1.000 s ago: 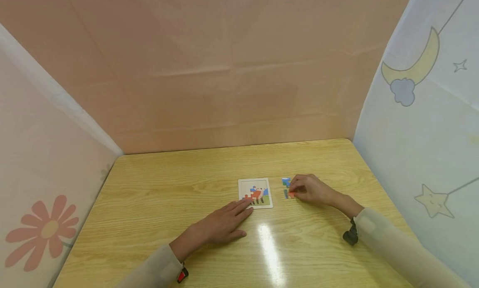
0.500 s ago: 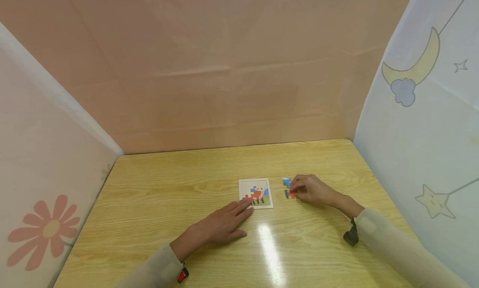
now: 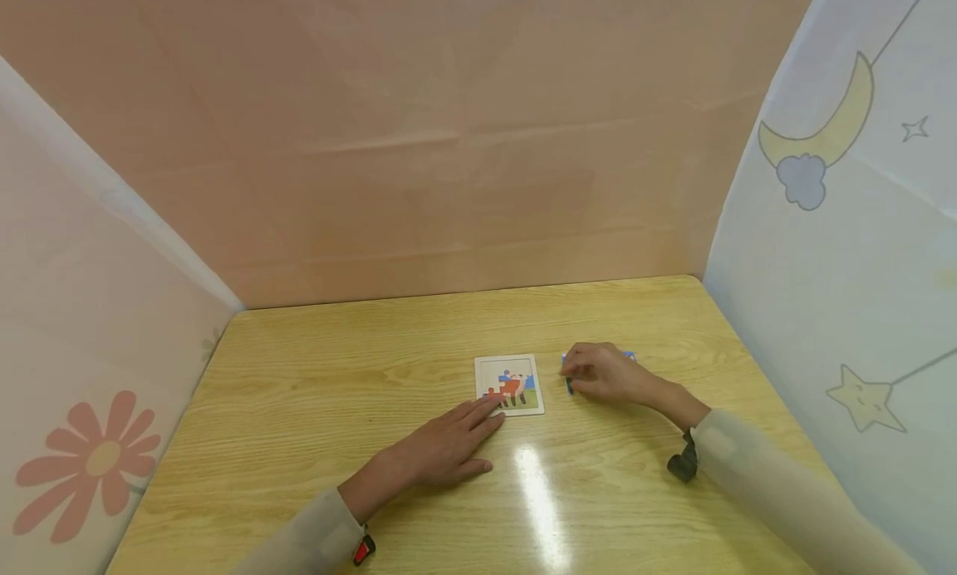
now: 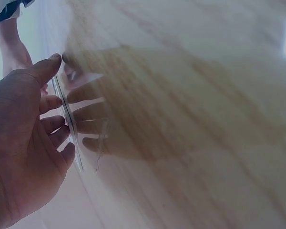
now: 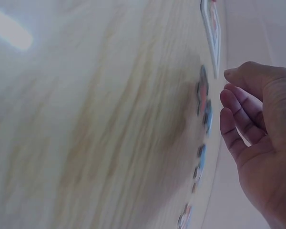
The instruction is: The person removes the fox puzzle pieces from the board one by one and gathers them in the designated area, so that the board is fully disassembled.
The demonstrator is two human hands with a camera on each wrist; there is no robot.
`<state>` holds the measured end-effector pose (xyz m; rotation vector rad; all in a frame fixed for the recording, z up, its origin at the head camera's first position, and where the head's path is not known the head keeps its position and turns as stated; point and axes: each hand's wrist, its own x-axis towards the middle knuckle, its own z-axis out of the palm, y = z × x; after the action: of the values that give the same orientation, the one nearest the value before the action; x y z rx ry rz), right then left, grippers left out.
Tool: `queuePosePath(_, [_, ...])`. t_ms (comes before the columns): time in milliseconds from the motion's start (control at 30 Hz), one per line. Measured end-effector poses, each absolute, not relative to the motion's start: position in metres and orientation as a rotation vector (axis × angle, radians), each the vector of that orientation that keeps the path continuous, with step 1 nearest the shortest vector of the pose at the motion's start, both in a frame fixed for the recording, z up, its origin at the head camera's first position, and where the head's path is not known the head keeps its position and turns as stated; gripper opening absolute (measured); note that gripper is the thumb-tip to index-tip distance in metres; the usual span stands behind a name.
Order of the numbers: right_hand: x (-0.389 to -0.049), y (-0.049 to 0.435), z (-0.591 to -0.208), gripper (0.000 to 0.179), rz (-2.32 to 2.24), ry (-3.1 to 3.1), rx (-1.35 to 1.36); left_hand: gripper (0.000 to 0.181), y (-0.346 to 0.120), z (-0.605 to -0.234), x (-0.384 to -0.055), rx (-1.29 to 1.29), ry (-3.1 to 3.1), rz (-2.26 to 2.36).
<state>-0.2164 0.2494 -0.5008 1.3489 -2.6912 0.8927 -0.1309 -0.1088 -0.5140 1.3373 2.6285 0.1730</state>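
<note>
A white-rimmed jigsaw tray [image 3: 540,385] lies on the table, part-filled with a red, white and blue animal picture. My left hand [image 3: 449,446] rests flat, its fingertips on the tray's lower left corner; in the left wrist view the fingers reach over the tray edge [image 4: 69,119]. Right of the tray, my right hand [image 3: 607,374] hovers over loose jigsaw pieces, mostly covering them. In the right wrist view its fingers are loosely bent, with nothing visible between thumb and fingers. A reddish piece [image 5: 203,93] lies on the table below them, beside a blue piece [image 5: 208,117].
More loose pieces lie further along, one bluish [image 5: 200,164] and one pale and reddish [image 5: 185,217]. A wood-grain table [image 3: 359,351] bears everything. Printed cloth walls stand at the back [image 3: 463,184], left [image 3: 97,309] and right [image 3: 822,292].
My right hand has moved slightly left and up, off the reddish piece it was touching, and now hides most of the near pieces. The left hand stays in place.
</note>
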Motion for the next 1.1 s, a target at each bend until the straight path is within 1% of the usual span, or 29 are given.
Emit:
queuePosePath(367, [-0.225, 0.222, -0.499, 0.018, 1.01, -2.682, 1.347, 0.072, -0.109, -0.515, -0.132, 1.345, 2.638, 0.17])
queuePosePath(833, [-0.224, 0.188, -0.502, 0.021, 1.03, -2.765, 1.262, 0.072, -0.105, -0.512, -0.131, 1.36, 2.655, 0.172])
queuePosePath(1100, [-0.227, 0.176, -0.505, 0.021, 1.037, -2.776, 1.27, 0.073, -0.098, -0.51, -0.131, 1.39, 2.655, 0.143])
